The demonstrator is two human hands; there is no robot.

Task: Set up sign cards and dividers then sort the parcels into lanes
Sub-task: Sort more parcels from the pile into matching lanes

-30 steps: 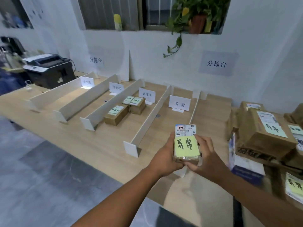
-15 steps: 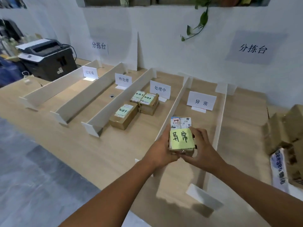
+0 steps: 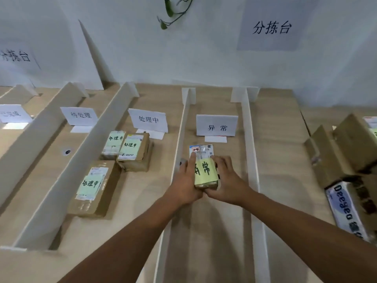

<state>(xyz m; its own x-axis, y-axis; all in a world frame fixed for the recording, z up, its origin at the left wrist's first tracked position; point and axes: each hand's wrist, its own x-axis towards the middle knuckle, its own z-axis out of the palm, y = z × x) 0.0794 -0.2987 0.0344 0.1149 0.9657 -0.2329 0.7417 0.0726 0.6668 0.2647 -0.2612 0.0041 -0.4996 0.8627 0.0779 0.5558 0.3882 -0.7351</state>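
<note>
A small brown parcel (image 3: 204, 169) with a yellow-green note reading 异常 sits between both my hands, low over the lane whose sign card (image 3: 217, 125) reads 异常. My left hand (image 3: 186, 181) grips its left side and my right hand (image 3: 226, 180) grips its right side. White dividers (image 3: 250, 152) bound that lane on each side. The neighbouring lane, marked by the 处理中 card (image 3: 148, 120), holds three parcels (image 3: 133, 152) with green notes. Further left stand the 待处理 card (image 3: 81, 115) and one more card (image 3: 12, 113).
A pile of brown cardboard parcels (image 3: 346, 148) lies at the right of the wooden table (image 3: 281, 139), with a white printed package (image 3: 344, 209) in front of it. A white wall with paper signs runs behind the lanes. A cable hole (image 3: 67, 152) is in the 待处理 lane.
Both hands have carried the parcel forward and down into the 异常 lane, closer to its sign card. My view has moved in toward the table and tilted down.
</note>
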